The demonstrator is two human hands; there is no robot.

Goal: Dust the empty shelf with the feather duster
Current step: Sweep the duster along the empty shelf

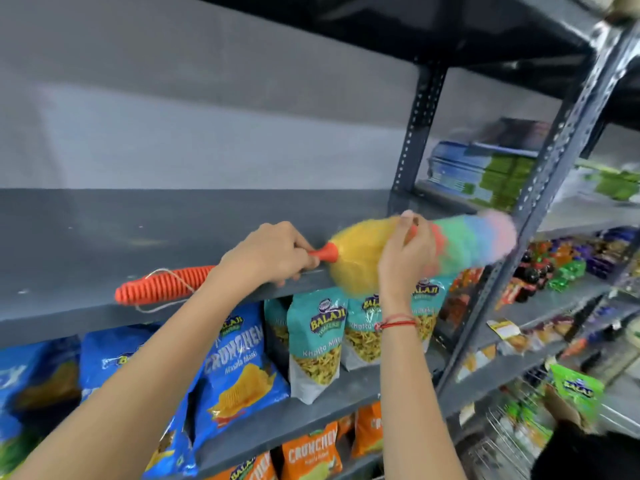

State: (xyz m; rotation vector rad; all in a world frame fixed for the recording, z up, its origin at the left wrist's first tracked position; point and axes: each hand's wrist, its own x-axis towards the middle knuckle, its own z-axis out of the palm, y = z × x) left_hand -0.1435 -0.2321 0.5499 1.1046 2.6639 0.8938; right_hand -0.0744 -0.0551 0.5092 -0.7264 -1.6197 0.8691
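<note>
along the front edge of the empty shelf (104,244) lies the feather duster (363,258); your left hand (273,251) curls shut around its orange handle, your right hand (405,251) pinches the fluffy head.

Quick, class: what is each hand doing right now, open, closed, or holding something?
Left hand: closed around the orange handle of the feather duster.
Right hand: fingers pinching the duster's fluffy head.

rainbow duster (363,258) across bare grey shelf (104,244)
</note>
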